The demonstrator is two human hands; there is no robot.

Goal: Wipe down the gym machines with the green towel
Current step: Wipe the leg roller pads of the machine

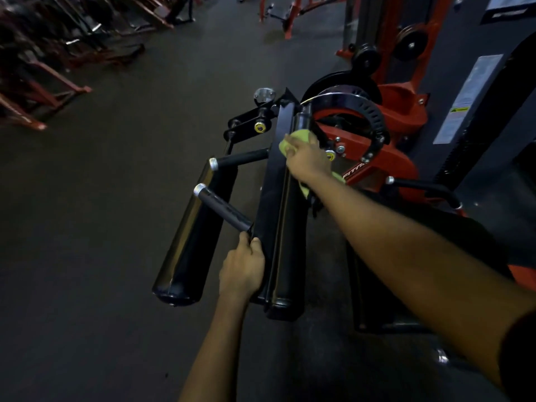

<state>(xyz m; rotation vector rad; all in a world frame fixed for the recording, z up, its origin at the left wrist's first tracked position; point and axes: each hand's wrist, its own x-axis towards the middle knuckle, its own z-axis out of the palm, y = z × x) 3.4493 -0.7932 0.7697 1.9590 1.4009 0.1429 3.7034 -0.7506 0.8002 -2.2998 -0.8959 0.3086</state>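
Commercial gym: dark rubber floor [145, 175], red-framed weight machine [385, 158] with black roller pads [191, 236], rows of red equipment [43, 68] behind.

Green towel [293, 139]: largely covered by the right hand [307, 161]; only its edges show. Left hand [242, 268]: fingertips hidden behind the black pad [278, 227]. Right-side label [459, 111]: print too small to read. Far-left machines [43, 53]: dark, blurred, cut off at the left edge.
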